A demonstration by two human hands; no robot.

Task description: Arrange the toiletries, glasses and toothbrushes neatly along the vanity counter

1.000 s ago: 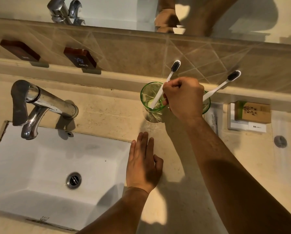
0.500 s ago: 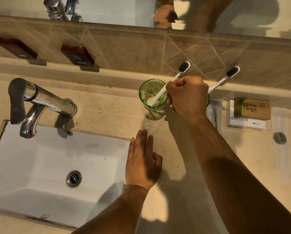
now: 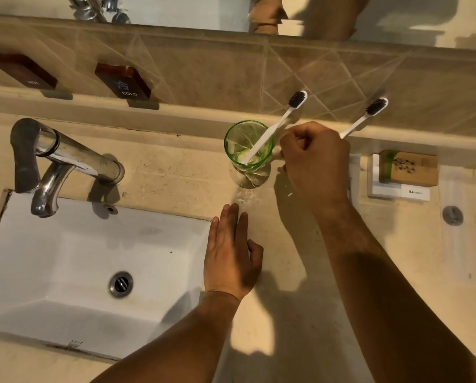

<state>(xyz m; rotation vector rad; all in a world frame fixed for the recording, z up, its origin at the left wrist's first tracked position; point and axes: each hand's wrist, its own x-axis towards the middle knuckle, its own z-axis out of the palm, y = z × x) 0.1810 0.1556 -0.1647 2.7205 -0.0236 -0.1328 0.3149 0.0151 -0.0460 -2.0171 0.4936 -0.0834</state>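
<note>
Green glass (image 3: 248, 150) just left of fisted right hand (image 3: 315, 158), left hand (image 3: 231, 257) flat nearby on counter (image 3: 176, 172)

A beige stone counter (image 3: 176, 172) fills the view, lit warmly with hard shadows across its near part. A white rectangular sink (image 3: 65, 258) with a round metal drain (image 3: 120, 283) is set into it at the left, under a chrome tap (image 3: 57, 158). Behind runs a low ledge (image 3: 176, 117) and tan tiled wall (image 3: 203, 70) bearing 2 dark plaques (image 3: 122, 81), one reading COLD. A mirror (image 3: 176, 9) spans the top edge.
</note>
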